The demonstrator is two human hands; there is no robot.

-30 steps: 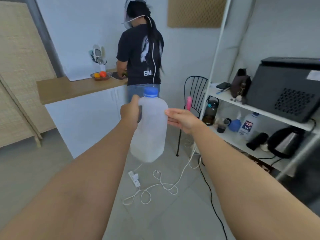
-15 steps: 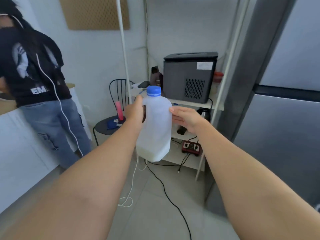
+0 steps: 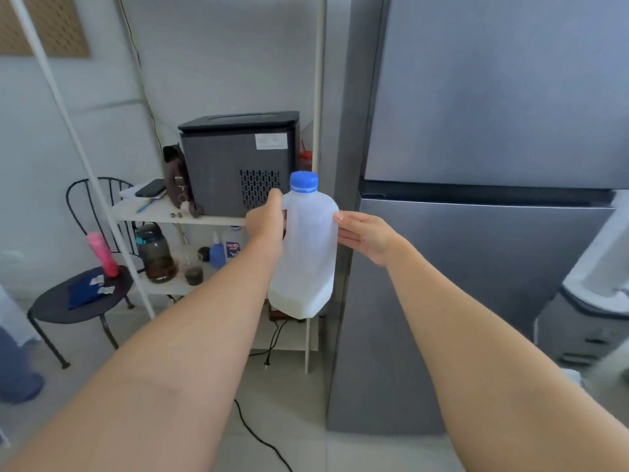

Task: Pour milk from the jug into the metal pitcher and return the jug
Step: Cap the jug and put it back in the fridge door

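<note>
A translucent plastic milk jug (image 3: 308,253) with a blue cap is held upright at arm's length in the middle of the view. A thin layer of milk lies at its bottom. My left hand (image 3: 266,222) grips its handle on the left side. The fingertips of my right hand (image 3: 366,235) rest flat against the jug's right side. No metal pitcher is in view.
A tall grey fridge (image 3: 493,233) with shut doors fills the right half, just behind the jug. A white shelf rack (image 3: 177,212) on the left carries a black appliance (image 3: 238,161), bottles and cups. A black chair (image 3: 81,294) stands further left. Cables lie on the floor.
The view has swung right, from the person at the counter past the shelf rack to the fridge. The jug stays held the same way in both hands.
</note>
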